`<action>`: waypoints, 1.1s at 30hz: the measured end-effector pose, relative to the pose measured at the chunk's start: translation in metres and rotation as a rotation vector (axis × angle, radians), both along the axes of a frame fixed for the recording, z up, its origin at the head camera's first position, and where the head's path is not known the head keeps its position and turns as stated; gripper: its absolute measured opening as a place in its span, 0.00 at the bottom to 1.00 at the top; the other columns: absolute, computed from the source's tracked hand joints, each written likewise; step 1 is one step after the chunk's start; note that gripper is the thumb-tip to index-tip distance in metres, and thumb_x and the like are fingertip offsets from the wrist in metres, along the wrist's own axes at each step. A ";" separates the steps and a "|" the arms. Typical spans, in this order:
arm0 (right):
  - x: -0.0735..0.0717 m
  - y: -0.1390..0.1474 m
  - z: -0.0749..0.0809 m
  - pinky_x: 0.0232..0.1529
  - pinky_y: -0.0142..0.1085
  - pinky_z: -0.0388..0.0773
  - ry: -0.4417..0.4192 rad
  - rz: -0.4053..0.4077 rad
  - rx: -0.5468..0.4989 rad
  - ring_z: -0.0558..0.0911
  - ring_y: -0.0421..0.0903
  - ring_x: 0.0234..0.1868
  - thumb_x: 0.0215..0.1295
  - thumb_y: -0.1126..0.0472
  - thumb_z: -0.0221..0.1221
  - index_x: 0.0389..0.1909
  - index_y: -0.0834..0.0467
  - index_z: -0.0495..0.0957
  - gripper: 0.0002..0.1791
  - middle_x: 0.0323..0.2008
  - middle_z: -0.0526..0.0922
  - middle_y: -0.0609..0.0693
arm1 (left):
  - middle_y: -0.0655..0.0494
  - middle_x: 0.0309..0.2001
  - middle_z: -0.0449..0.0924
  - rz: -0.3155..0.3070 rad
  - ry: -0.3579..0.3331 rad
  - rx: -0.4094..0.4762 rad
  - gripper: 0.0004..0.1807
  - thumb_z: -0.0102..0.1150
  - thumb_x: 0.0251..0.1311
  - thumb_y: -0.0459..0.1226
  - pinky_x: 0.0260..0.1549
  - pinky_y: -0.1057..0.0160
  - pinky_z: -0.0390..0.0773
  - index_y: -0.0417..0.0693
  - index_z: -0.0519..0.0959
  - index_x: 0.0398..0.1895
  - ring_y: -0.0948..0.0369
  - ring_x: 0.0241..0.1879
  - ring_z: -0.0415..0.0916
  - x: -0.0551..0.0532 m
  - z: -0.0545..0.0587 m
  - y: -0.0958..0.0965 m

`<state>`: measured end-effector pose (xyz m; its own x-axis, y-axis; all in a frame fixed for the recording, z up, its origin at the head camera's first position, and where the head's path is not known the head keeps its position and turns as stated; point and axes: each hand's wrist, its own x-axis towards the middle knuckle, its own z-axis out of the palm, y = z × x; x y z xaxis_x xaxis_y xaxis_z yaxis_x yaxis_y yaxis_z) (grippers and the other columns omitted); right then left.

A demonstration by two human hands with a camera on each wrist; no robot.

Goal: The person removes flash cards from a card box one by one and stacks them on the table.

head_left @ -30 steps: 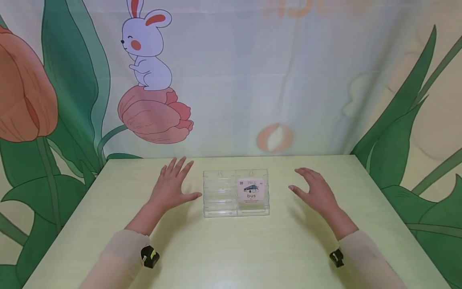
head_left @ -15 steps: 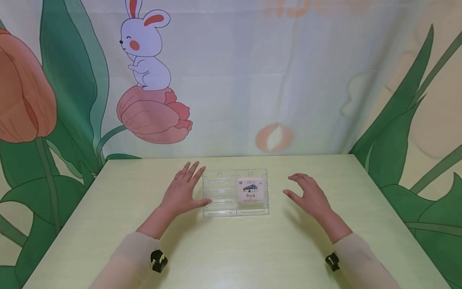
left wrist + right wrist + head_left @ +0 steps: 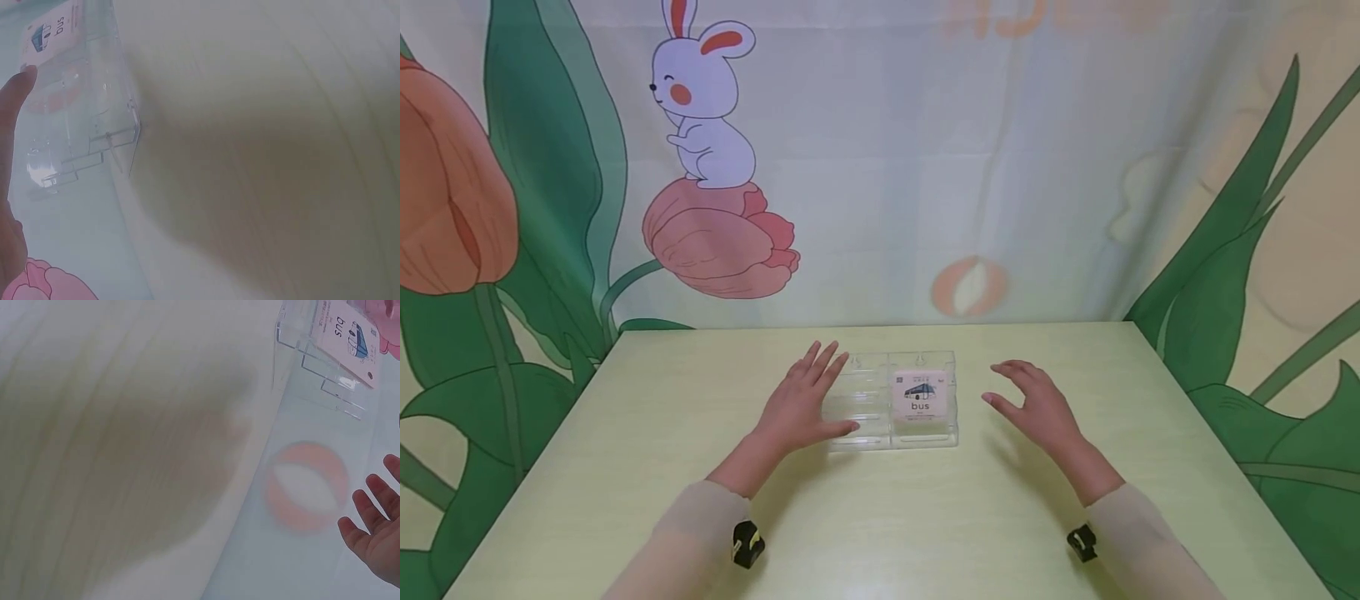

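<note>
Our left hand [image 3: 801, 404], fingers spread, touches the holder [image 3: 891, 400]; right hand [image 3: 1033, 404] hovers loose, empty. We should grip both ends evenly, keeping the card [image 3: 919, 394] in.

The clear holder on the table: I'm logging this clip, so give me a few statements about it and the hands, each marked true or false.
1. A card reading "bus" sits in the right half of the holder. True.
2. The left hand lies at the holder's left side, its fingers straight. True.
3. The right hand grips the holder. False: it is apart from it, to the right, holding nothing.
4. The holder's left half holds a second card. False: that half shows no card.
5. The holder stands on a pale green table. True.
</note>
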<state>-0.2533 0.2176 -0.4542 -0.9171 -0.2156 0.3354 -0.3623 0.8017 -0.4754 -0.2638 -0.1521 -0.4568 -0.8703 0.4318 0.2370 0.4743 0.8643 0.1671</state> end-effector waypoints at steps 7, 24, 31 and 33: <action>-0.002 -0.010 0.003 0.67 0.61 0.75 0.006 0.009 -0.022 0.76 0.66 0.66 0.66 0.53 0.68 0.63 0.63 0.78 0.29 0.63 0.79 0.65 | 0.45 0.83 0.49 -0.014 0.008 -0.048 0.58 0.70 0.55 0.61 0.80 0.42 0.57 0.43 0.55 0.81 0.45 0.83 0.47 -0.001 0.002 0.007; -0.010 -0.029 0.009 0.65 0.58 0.78 0.017 0.049 -0.072 0.80 0.63 0.64 0.62 0.57 0.70 0.62 0.64 0.79 0.28 0.61 0.81 0.64 | 0.46 0.84 0.47 -0.028 -0.045 -0.090 0.59 0.67 0.56 0.63 0.82 0.44 0.54 0.43 0.52 0.82 0.46 0.84 0.43 -0.010 0.001 0.017; -0.013 -0.038 0.010 0.58 0.56 0.82 -0.012 0.069 -0.092 0.83 0.61 0.57 0.62 0.58 0.71 0.60 0.64 0.80 0.26 0.60 0.82 0.63 | 0.46 0.84 0.48 -0.021 -0.044 -0.114 0.60 0.67 0.56 0.64 0.82 0.45 0.54 0.43 0.52 0.82 0.46 0.84 0.44 -0.013 -0.003 0.019; -0.014 -0.041 0.011 0.57 0.56 0.83 -0.012 0.072 -0.098 0.83 0.60 0.56 0.62 0.59 0.71 0.58 0.64 0.81 0.25 0.58 0.83 0.62 | 0.47 0.84 0.47 -0.019 -0.044 -0.120 0.60 0.67 0.56 0.64 0.82 0.45 0.54 0.44 0.52 0.82 0.47 0.84 0.44 -0.013 -0.003 0.019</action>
